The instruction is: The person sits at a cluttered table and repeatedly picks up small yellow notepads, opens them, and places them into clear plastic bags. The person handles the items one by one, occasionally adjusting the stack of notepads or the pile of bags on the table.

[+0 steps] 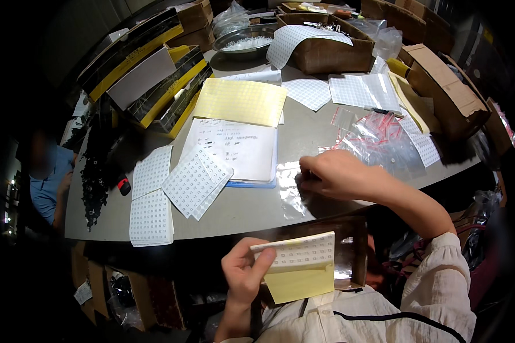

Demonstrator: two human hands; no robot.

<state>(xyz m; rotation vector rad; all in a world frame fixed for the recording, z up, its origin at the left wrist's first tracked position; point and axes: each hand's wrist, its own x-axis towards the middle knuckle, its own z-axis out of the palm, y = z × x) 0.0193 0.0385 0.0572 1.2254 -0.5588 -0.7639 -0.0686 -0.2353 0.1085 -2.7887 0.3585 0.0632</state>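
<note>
My left hand (245, 271), in front of my body below the table edge, grips a sheet of small white printed stickers (303, 251) with the thumb on top. Its pale yellow backing (300, 284) hangs under the printed rows. My right hand (339, 176) reaches over the table's near edge, fingers curled down at a shiny clear plastic bag (290, 197). The fingertips are partly hidden, so whatever is between them does not show. Several clear bags with red strips (375, 137) lie in a loose pile just beyond that hand.
More sticker sheets (197, 182) lie at left, beside papers on a blue clipboard (250, 184) and a yellow sheet (240, 102). Small black parts (94, 177) are heaped far left. Boxes (332, 57) and a bowl (243, 46) stand behind. An open box (357, 251) sits by my lap. Another person (50, 188) is at left.
</note>
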